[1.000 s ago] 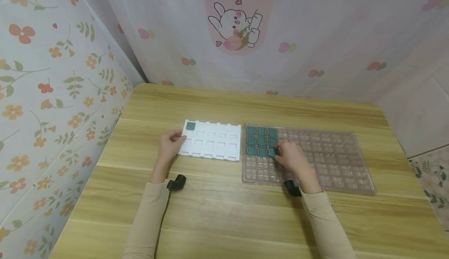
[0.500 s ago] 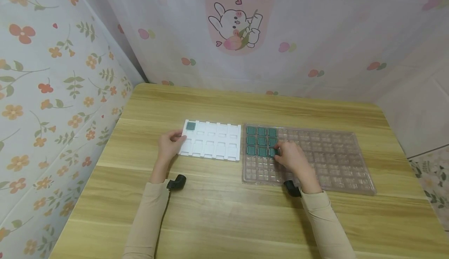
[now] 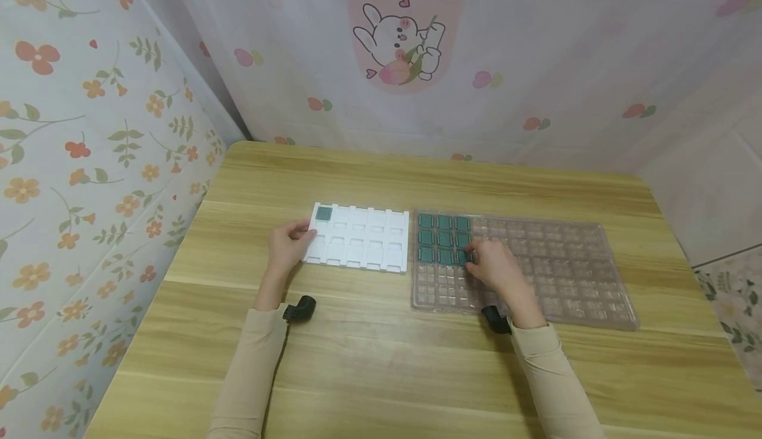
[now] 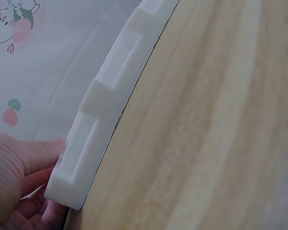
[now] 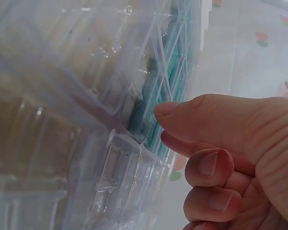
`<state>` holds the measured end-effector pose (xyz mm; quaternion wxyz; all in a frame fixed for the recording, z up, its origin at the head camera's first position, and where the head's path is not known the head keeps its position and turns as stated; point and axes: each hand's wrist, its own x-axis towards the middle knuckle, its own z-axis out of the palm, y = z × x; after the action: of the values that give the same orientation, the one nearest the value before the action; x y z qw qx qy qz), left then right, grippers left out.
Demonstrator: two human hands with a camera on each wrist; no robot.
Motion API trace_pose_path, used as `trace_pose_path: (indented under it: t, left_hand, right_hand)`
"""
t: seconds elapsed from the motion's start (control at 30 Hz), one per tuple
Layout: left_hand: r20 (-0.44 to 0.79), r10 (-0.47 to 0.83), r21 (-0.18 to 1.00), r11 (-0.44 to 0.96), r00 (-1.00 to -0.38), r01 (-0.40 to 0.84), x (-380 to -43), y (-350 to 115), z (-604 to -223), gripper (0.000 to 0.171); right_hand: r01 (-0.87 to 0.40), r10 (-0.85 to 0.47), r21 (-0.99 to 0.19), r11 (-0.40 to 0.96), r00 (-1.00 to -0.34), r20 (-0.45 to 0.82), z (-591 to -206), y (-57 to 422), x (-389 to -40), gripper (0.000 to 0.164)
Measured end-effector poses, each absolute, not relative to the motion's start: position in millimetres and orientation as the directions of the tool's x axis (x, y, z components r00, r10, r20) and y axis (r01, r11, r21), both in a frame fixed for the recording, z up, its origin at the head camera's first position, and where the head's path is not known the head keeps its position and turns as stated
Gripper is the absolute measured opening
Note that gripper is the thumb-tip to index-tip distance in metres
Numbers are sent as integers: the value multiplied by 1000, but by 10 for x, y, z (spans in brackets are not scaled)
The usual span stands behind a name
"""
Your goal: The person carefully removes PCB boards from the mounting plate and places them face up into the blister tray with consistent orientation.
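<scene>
My left hand (image 3: 288, 247) grips the left edge of a white tray (image 3: 364, 268), thumb on top in the head view. The left wrist view shows that tray (image 4: 89, 103) side-on, fingers curled about its near end. One square green chip (image 3: 324, 213) sits in its far left pocket. To the right lies a clear plastic tray (image 3: 571, 323) with several green chips (image 3: 444, 238) in its far left pockets. My right hand (image 3: 497, 267) pinches at the nearest, rightmost of these chips (image 3: 461, 257) with thumb and forefinger. In the right wrist view, the other fingers curl below the thumb (image 5: 206, 117).
Both trays lie side by side on a wooden table (image 3: 381, 373), a narrow gap between them. A patterned curtain (image 3: 506, 62) hangs along the back edge, and a floral one (image 3: 89, 194) along the left. Black wrist mounts (image 3: 301, 309) jut from both sleeves.
</scene>
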<state>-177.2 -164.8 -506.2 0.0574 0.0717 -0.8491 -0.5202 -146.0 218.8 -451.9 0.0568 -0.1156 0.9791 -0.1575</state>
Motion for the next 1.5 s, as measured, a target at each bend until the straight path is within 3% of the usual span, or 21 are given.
trace_pose_path:
  t: [0.93, 1.5]
  left_hand:
    - [57, -170, 894, 447, -984, -26, -1780, -1653, -5058, 27]
    - [34, -169, 897, 440, -985, -45, -1781, -1667, -5069, 27]
  right_hand:
    - [-256, -280, -303, 918, -959, -38, -4413, 2067, -1492, 25]
    - [-245, -300, -379, 892, -950, -92, -4315, 1836, -1565, 30]
